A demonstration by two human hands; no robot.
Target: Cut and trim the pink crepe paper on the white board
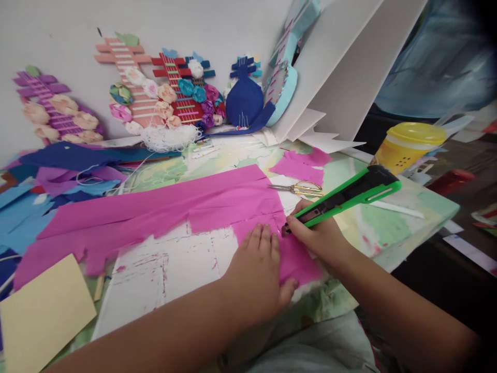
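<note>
My right hand [316, 233] grips a green and black box cutter [345, 197], its tip low against a sheet of magenta crepe paper [155, 202]. Flat on that paper, just left of the cutter's tip, lies my left hand [256, 269] with fingers stretched out and thumb apart. The paper runs in a long band to the left and has a ragged lower edge. Beneath it is a scored white board [178, 269] with pink marks. Gold-handled scissors [301, 187] rest on the paper's right end, beyond my hands.
Colourful paper instruments with paper flowers [163, 109] lean on the back wall. White string [171, 137] and blue and purple scraps [58, 171] lie left. A yellow sheet [46, 316] is near front left. A yellow lidded cup [411, 147] stands right, near the table edge.
</note>
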